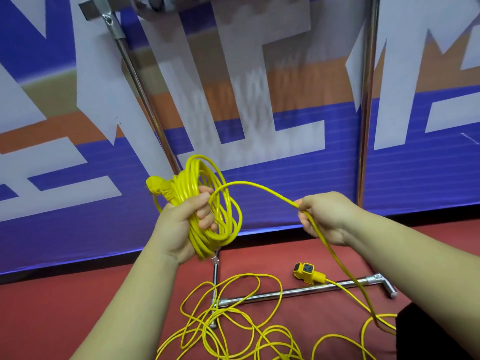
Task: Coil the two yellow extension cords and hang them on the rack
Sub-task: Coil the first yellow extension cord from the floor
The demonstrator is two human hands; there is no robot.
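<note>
Closest to the person, loose loops of thin yellow extension cord (228, 326) lie tangled on the red floor (65, 307), spilling over the chrome tube base of the rack (293, 292). A yellow socket block with a dark face (306, 273) rests on the floor just beside that horizontal tube, its lead trailing off to the right.

Above the tangle, 2 bare forearms reach forward. The left hand (187, 219) is wrapped tight around a bundle of yellow coiled cord (207, 203), fingers curled through the middle of the loops and thumb side pressed against them; a yellow plug end (155, 187) sticks out at the upper left of the bundle. The coil hangs upright from the fist, its lower edge in front of the rack's foot.

The right hand (324, 216) pinches a single strand of the same cord between thumb and fingers. From that pinch, 1 stretch arcs left into the coil, and the other drops down past the wrist to the floor.

Behind the hands, 2 chrome upright poles (367, 113) of the rack rise, the left 1 leaning in this wide view. Farthest back stands a blue, white and orange printed banner (259, 74), blurred in the middle.
</note>
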